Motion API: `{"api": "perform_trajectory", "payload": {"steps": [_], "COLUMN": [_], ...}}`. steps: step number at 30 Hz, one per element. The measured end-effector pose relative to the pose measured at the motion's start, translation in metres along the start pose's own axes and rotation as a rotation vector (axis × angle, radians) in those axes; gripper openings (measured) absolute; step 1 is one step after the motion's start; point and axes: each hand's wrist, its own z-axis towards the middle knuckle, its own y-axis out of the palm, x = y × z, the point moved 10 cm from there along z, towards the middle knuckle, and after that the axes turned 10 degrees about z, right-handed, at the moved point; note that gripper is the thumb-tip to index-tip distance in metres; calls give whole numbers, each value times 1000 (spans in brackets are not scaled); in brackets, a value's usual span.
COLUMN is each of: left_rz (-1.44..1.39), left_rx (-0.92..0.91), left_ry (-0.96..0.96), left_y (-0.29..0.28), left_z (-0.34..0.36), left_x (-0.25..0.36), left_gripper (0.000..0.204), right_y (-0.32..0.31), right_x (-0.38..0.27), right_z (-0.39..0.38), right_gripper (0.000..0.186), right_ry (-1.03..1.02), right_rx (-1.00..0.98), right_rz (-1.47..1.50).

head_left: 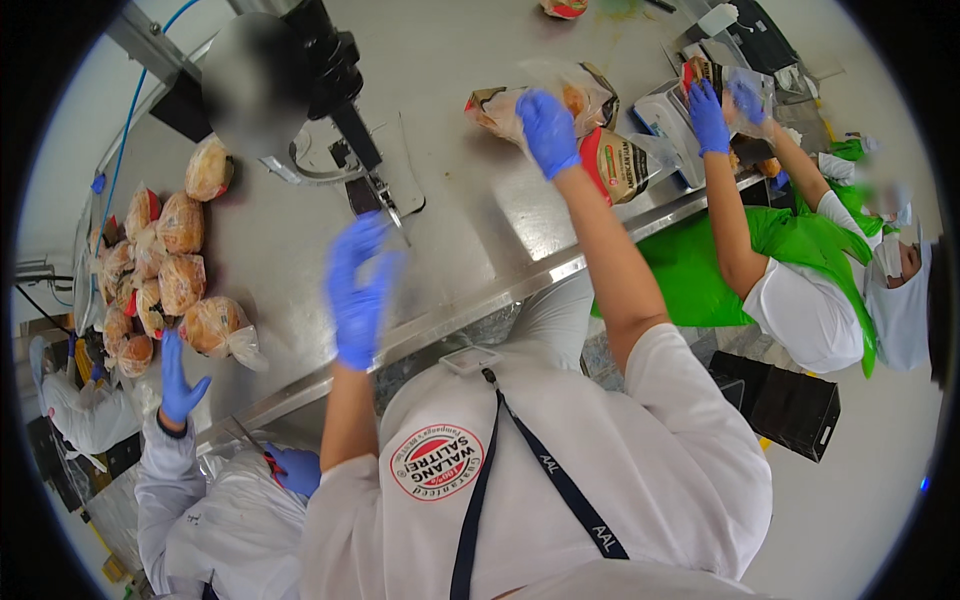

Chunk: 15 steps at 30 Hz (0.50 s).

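Observation:
My left hand (362, 290), in a blue glove and blurred, is raised over the steel table (465, 250) just below a metal-and-black machine (340, 110), its fingers apart and holding nothing. My right hand (548, 135), also gloved, is closed on a clear-and-printed plastic bag (590, 95) with orange-brown contents at the upper middle. A red-and-tan printed bag (620, 165) lies just right of that hand, beside a scale (668, 140).
Several bagged round orange-brown items (180, 225) lie at the left. A co-worker's gloved hand (180, 385) reaches toward them; another holds a red-handled tool (292, 470). At the right, a co-worker in a green apron (800, 260) holds a bag over the scale. Black crates (775, 400) stand below.

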Motion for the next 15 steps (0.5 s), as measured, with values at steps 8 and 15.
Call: {"api": "perform_trajectory", "payload": {"steps": [8,15], "left_rz": [256,68], "left_rx": [-168,-175], "left_ry": [197,-187], "left_y": [157,183], "left_z": [44,81], "left_x": [-22,-131], "left_gripper": [61,44], "right_y": [32,19], "right_x": [-8,47], "right_z": [-13,-66], "right_gripper": [21,58], "right_ry": [630,791], "right_rx": [-487,-445], "right_rz": [626,687]}}
